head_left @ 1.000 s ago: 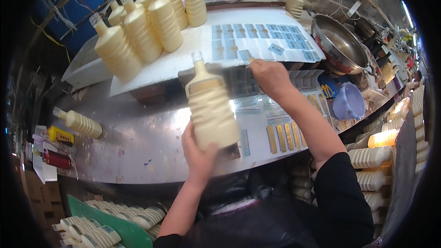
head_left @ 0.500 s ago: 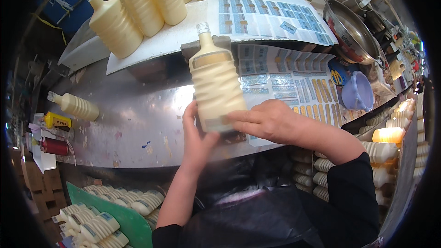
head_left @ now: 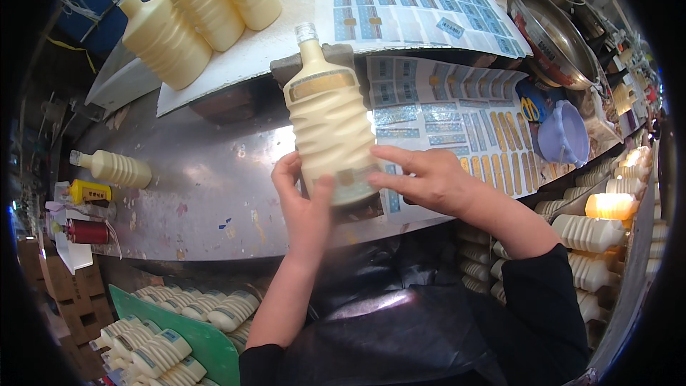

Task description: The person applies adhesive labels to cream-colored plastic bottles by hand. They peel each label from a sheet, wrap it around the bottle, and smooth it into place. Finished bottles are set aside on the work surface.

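A cream-coloured ribbed bottle with a clear threaded neck lies tilted over the workbench, its top end against a dark block. A gold-and-grey label sits on its shoulder, and a pale bluish label is near its base. My left hand grips the lower left side, thumb across the front. At the lower right edge, beside the base label, my right hand has its fingers stretched out and apart, the tips at the bottle's side.
Sticker sheets lie to the right, with more on the white board behind, where several bottles stand. A single bottle lies at left. A purple bucket and a pan are at right. Stacked bottles fill the lower left.
My right fingers have moved off the base label to the bottle's right edge, spreading apart and leaving that label more exposed. My left thumb now lies across the bottle's front. The view has shifted slightly.
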{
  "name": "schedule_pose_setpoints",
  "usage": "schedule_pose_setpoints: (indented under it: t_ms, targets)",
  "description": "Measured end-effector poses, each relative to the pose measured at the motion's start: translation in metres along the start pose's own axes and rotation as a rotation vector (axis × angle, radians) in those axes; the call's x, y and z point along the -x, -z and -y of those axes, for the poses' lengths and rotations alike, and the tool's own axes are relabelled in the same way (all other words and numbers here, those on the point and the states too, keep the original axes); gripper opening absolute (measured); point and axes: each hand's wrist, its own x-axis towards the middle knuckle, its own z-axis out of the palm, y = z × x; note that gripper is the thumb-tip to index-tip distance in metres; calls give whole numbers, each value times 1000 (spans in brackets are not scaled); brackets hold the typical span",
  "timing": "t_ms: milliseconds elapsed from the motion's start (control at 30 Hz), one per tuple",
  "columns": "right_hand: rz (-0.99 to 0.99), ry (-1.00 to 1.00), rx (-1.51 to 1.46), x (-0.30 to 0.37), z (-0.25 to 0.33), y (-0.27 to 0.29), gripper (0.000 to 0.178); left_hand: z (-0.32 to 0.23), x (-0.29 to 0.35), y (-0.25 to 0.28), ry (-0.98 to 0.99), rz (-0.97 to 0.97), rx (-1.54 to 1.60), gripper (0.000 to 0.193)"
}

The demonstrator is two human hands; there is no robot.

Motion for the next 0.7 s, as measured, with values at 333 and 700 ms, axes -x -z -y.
schedule_pose_setpoints:
  t_ms: [333,700]
  targets:
    - [-205,-907,-834,-15,32,-37,49,11,3,9,-67,35,273,59]
    - [-191,-1006,-1048,-18,33,-45,61,9,3,7,-2,16,99,64]
